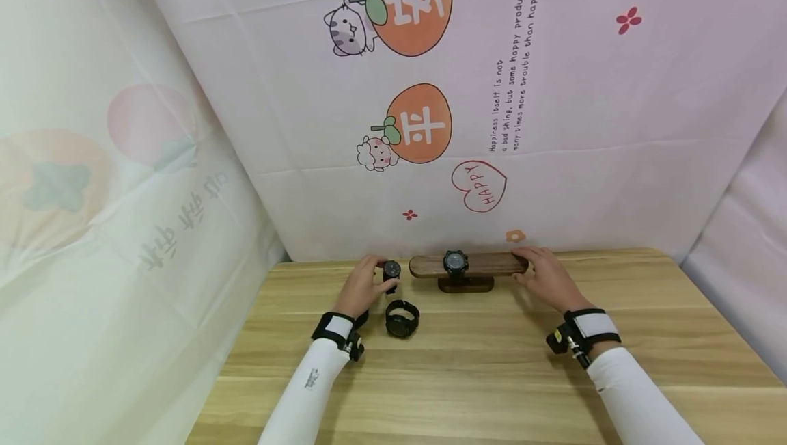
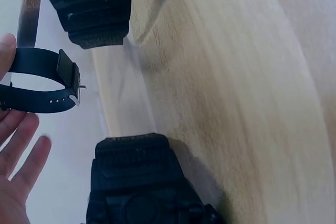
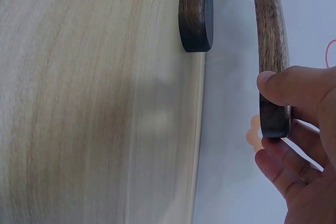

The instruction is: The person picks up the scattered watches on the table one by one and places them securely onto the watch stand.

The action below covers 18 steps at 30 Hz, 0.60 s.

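Note:
Between thumb and fingers, my left hand [image 1: 361, 288] pinches a black watch [image 1: 391, 269] just off the left end of a dark wooden watch stand [image 1: 492, 264]. In the left wrist view the black strap [image 2: 39, 60] of this watch forms a buckled loop. A thick-strapped black watch [image 1: 399, 326] lies on the table nearer the person; two parts of its strap [image 2: 139, 182] loom large in the left wrist view. My right hand [image 1: 551, 282] grips the stand's right end, thumb on the near side of the bar [image 3: 274, 59]. Another dark watch [image 1: 456, 262] sits around the bar.
The stand's base [image 1: 465, 285] rests near the back edge of the wood-grain table [image 1: 467, 383]. Right behind that edge hangs a printed white cloth [image 1: 584, 185]. A second cloth [image 1: 123, 260] hangs along the left side.

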Each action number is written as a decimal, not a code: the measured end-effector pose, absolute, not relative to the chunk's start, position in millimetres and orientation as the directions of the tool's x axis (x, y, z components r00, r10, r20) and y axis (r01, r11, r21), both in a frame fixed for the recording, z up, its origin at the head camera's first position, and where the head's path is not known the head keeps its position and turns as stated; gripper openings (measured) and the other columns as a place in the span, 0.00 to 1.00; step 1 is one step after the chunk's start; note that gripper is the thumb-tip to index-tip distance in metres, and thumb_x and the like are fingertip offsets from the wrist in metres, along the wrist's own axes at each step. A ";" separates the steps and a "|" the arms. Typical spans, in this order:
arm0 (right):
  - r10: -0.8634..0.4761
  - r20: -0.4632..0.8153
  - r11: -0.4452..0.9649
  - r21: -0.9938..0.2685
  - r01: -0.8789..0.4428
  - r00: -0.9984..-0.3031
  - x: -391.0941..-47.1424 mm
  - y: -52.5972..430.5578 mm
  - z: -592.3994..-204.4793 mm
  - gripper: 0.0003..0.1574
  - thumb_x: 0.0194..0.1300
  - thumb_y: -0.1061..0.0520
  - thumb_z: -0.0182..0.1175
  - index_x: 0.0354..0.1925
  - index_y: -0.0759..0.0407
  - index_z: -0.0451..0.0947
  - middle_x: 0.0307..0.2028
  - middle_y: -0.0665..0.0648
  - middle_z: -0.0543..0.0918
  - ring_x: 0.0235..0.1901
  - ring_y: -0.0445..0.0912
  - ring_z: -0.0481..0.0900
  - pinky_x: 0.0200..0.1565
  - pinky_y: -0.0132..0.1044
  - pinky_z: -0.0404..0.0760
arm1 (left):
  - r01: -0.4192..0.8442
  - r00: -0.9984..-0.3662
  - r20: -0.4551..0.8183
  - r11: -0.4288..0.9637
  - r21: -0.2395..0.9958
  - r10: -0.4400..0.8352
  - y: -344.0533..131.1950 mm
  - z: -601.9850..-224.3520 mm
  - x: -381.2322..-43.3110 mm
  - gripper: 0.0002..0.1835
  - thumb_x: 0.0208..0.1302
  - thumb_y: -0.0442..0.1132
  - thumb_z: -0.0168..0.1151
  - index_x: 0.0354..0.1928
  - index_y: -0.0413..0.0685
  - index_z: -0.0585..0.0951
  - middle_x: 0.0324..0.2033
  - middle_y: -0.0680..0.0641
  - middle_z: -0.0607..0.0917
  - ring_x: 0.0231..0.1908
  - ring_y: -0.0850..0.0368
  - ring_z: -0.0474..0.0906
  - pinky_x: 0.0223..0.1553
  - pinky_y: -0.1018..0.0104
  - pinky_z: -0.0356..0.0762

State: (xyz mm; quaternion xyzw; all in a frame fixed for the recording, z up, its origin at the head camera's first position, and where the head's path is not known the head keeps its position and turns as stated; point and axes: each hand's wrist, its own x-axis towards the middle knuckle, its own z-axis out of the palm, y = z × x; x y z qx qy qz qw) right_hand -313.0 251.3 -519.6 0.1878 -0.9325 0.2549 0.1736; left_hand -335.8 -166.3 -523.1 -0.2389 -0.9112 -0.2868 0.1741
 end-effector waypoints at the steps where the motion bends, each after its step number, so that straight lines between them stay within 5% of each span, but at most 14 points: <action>1: -0.262 0.419 0.799 -0.411 -0.439 -0.869 -312.7 251.1 -519.2 0.35 0.56 0.59 0.69 0.61 0.68 0.72 0.58 0.68 0.74 0.56 0.62 0.68 0.53 0.59 0.73 | 0.543 -0.817 0.464 0.727 0.420 0.342 -165.7 -522.9 -335.8 0.29 0.57 0.55 0.69 0.55 0.47 0.75 0.48 0.50 0.78 0.48 0.51 0.77 0.47 0.60 0.80; 18: -0.263 0.404 0.801 -0.414 -0.432 -0.876 -314.9 252.7 -520.6 0.36 0.56 0.59 0.69 0.61 0.67 0.71 0.59 0.68 0.73 0.57 0.62 0.67 0.55 0.60 0.71 | 0.579 -0.794 0.487 0.695 0.427 0.363 -157.1 -520.1 -338.7 0.26 0.58 0.50 0.69 0.54 0.47 0.74 0.45 0.51 0.77 0.46 0.59 0.75 0.47 0.62 0.81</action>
